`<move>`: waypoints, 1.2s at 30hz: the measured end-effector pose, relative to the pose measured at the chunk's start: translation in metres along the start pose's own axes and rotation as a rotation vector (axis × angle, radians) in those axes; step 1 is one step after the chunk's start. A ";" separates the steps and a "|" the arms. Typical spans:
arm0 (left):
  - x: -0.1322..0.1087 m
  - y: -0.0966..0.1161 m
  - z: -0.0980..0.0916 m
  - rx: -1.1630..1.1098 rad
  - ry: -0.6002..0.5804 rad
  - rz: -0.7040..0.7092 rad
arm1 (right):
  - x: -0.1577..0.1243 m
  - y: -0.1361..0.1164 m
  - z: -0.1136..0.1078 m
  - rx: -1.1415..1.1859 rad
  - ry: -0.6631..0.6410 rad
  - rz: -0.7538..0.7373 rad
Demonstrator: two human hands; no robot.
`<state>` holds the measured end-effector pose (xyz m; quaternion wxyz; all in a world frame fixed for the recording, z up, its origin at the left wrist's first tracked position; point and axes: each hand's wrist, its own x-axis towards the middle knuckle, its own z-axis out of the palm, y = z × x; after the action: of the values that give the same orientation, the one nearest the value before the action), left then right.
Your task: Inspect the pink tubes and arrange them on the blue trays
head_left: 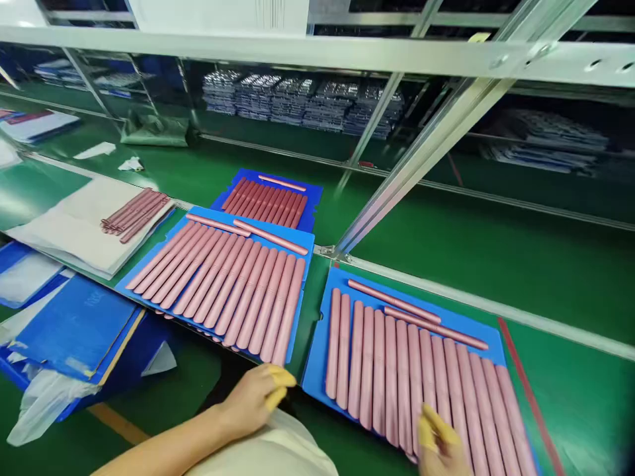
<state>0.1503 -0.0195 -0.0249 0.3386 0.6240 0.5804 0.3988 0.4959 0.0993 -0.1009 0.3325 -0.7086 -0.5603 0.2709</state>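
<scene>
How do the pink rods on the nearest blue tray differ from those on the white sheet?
The pink rods on the nearest blue tray lie side by side in a row; the pink rods on the white sheet sit bunched, overlapping. The tray has far more rods than the sheet. Both sets are slim and straight.

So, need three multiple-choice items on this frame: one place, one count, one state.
1. Where is the right hand?
A) over the pink rods on the right blue tray
B) on the blue sheets
C) on the metal rail

2. How many rods lie crosswise above the row on the far blue tray?
A) three
B) one
C) two

3. How do the rods on the right tray lie?
A) upright in a rack
B) bundled in a bag
C) flat, side by side

1 A: the hand is at the rods' near ends.
2 B: a single rod lies there.
3 C: they form one flat row.
</scene>
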 end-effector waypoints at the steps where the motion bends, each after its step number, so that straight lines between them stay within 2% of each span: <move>1: -0.017 -0.015 -0.015 -0.073 0.048 -0.171 | -0.016 -0.019 0.023 0.073 -0.074 0.002; 4: -0.056 -0.055 -0.061 -0.310 0.199 -0.586 | -0.062 -0.073 0.091 0.273 -0.316 0.082; 6: -0.072 -0.075 -0.092 -0.411 0.298 -0.746 | -0.086 -0.102 0.123 0.330 -0.409 0.035; 8: -0.083 -0.088 -0.121 -0.456 0.375 -0.814 | -0.101 -0.122 0.141 0.280 -0.432 -0.108; 10: -0.091 -0.098 -0.144 -0.485 0.418 -0.828 | -0.109 -0.137 0.150 0.167 -0.413 -0.256; 13: -0.098 -0.112 -0.167 -0.526 0.436 -0.830 | -0.110 -0.149 0.159 0.036 -0.365 -0.342; 17: -0.109 -0.132 -0.183 -0.538 0.447 -0.806 | -0.105 -0.153 0.169 -0.040 -0.319 -0.316; 19: -0.118 -0.141 -0.192 -0.468 0.475 -0.776 | -0.105 -0.153 0.171 -0.056 -0.307 -0.302; 22: -0.130 -0.152 -0.209 -0.173 0.611 -0.680 | -0.107 -0.154 0.171 -0.068 -0.305 -0.304; 25: -0.136 -0.162 -0.232 0.233 0.802 -0.443 | -0.108 -0.156 0.169 -0.086 -0.302 -0.286; 27: -0.133 -0.168 -0.248 0.456 0.874 -0.296 | -0.107 -0.156 0.169 -0.112 -0.298 -0.247; 30: -0.123 -0.178 -0.269 0.644 0.870 -0.215 | -0.106 -0.154 0.169 -0.148 -0.291 -0.185; 36: -0.105 -0.195 -0.295 0.762 0.773 -0.183 | -0.106 -0.154 0.171 -0.181 -0.281 -0.129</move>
<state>-0.2014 -0.1170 -0.0749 -0.1158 0.4574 0.8178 0.3296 0.2483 0.0482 -0.0889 0.2025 -0.6533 -0.6678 0.2937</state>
